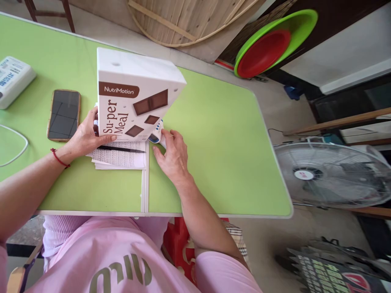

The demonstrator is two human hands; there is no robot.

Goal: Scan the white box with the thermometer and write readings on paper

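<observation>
My left hand (88,132) grips the lower left edge of a white NutriMotion Su-per Meal box (122,106), its thumb across the printed front. The box stands upright, slightly tilted, over sheets of handwritten paper (122,160). On the paper lies a black pen (122,149). Beside the box's lower right corner, my right hand (174,156) has its thumb and fingers around a white handheld device (157,134) with blue markings, which looks like a thermometer. Part of that device is hidden behind the box and my fingers.
A phone (64,114) lies left of the box on the green table (220,150). Farther left are a white box-shaped item (14,81) and a white cable (23,140). Past the table's right edge stands a fan (330,175); green and red basins (264,53) lean behind.
</observation>
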